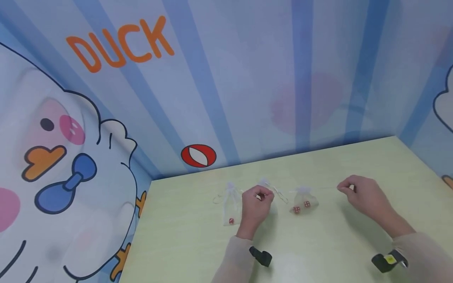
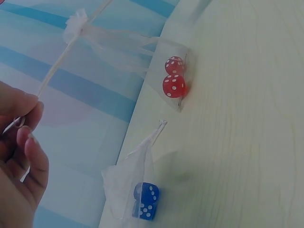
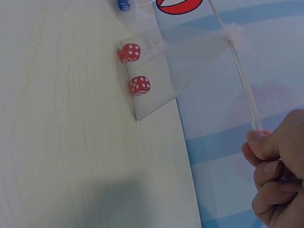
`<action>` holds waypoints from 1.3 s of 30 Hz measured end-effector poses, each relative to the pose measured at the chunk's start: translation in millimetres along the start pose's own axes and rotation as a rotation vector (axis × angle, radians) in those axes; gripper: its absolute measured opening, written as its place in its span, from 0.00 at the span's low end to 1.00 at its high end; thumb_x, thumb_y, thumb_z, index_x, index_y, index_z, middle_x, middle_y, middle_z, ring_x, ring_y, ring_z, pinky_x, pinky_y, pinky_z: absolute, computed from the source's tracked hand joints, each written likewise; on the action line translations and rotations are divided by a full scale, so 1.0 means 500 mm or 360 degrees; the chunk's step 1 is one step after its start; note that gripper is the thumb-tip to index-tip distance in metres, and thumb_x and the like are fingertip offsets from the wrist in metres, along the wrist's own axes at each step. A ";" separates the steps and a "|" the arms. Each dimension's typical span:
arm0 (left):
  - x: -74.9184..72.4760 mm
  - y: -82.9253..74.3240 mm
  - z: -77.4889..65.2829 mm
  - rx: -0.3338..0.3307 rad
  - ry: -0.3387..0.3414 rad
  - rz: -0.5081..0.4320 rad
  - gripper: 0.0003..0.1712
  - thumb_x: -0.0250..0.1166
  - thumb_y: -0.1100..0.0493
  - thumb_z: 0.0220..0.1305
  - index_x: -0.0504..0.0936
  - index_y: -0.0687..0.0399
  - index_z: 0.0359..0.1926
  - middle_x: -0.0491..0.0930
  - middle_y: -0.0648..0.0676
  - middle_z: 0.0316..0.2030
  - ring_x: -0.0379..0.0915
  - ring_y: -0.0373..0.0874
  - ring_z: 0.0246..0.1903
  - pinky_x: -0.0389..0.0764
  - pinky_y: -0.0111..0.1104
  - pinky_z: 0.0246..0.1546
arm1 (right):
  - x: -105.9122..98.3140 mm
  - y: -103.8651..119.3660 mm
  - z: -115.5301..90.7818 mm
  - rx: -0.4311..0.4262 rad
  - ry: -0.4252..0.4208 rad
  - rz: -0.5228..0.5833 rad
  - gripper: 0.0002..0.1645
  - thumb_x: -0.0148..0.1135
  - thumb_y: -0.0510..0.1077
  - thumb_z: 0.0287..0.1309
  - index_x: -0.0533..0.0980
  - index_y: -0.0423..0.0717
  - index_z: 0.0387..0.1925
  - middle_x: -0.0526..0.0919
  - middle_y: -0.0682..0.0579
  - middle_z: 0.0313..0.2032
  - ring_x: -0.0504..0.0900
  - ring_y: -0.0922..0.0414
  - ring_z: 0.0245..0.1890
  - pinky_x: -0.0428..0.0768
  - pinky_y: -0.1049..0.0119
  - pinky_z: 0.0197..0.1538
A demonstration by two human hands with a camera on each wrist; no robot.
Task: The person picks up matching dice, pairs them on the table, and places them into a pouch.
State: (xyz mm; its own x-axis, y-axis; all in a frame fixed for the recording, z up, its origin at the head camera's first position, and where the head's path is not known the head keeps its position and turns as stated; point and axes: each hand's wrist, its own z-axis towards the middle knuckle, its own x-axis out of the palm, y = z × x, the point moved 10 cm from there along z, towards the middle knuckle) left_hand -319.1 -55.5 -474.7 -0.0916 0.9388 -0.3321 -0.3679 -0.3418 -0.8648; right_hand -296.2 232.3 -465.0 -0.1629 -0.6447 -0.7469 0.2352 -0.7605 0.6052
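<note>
Pouch (image 1: 303,200): sheer white, cinched, two red dice (image 1: 302,206) inside.

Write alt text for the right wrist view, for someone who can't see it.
The right hand pinches a thin white drawstring that runs up to the gathered neck of a sheer pouch lying on a pale green table. Two red dice sit inside the pouch; a blue die shows at the top edge.

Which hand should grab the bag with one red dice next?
Probably the left hand. That pouch lies right beside it, on its outer side. The right hand is far across the table, beyond the two-dice pouch, pinching its string.
</note>
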 end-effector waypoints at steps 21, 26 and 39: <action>0.070 0.077 -0.015 -0.0450 0.0079 -0.0286 0.04 0.65 0.70 0.61 0.82 0.59 0.32 0.82 0.57 0.27 0.80 0.46 0.20 0.78 0.30 0.18 | 0.212 -0.029 -0.012 0.0668 0.0492 0.1043 0.22 0.48 0.42 0.75 0.65 0.24 0.57 0.85 0.36 0.44 0.86 0.49 0.39 0.84 0.60 0.37; 0.081 0.088 -0.031 -0.0520 0.0163 -0.0130 0.08 0.65 0.65 0.64 0.84 0.58 0.45 0.80 0.47 0.28 0.68 0.37 0.11 0.71 0.28 0.14 | 0.229 -0.030 -0.019 0.0672 0.0500 0.1146 0.25 0.48 0.41 0.75 0.63 0.22 0.61 0.83 0.34 0.46 0.87 0.49 0.40 0.85 0.58 0.38; 0.047 0.091 -0.053 -0.0509 0.0302 -0.0071 0.22 0.60 0.66 0.67 0.77 0.56 0.61 0.82 0.55 0.43 0.69 0.38 0.14 0.72 0.29 0.17 | 0.218 -0.041 -0.026 0.0624 0.0480 0.1130 0.31 0.52 0.44 0.73 0.60 0.27 0.67 0.78 0.31 0.54 0.86 0.49 0.41 0.84 0.58 0.38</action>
State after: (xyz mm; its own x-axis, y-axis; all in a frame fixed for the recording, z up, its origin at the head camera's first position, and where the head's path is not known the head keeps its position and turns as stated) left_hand -313.3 -49.9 -531.8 0.1021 0.9387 -0.3293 -0.0570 -0.3250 -0.9440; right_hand -306.4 178.8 -562.3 0.1718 -0.9714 -0.1640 -0.1714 -0.1934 0.9660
